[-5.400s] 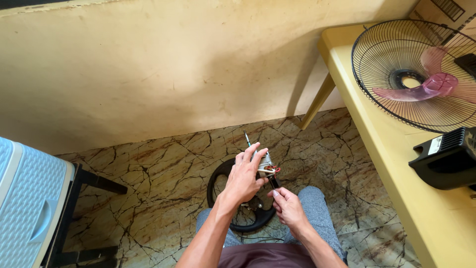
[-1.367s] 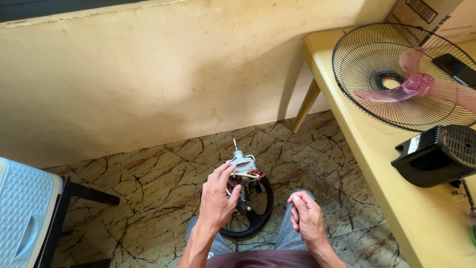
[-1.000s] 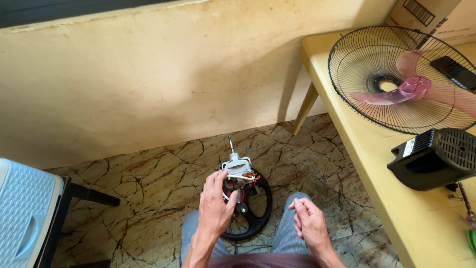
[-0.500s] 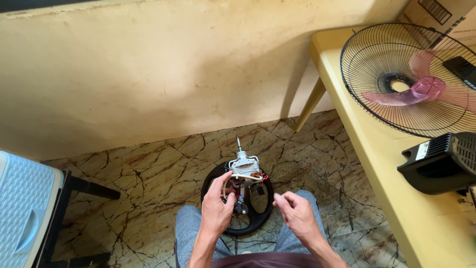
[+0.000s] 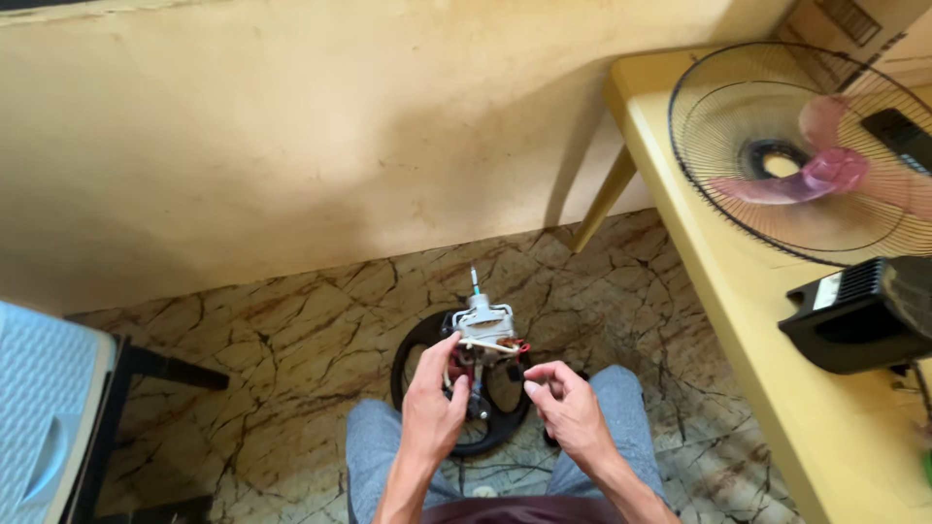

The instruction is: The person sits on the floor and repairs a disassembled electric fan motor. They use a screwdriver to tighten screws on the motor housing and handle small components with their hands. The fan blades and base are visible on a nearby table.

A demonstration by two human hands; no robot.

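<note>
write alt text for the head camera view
A seated person's left hand grips a small fan motor while the right hand pinches at its side, above a black ring on marbled floor. A caged pink-bladed fan lies on a yellow table.
</note>
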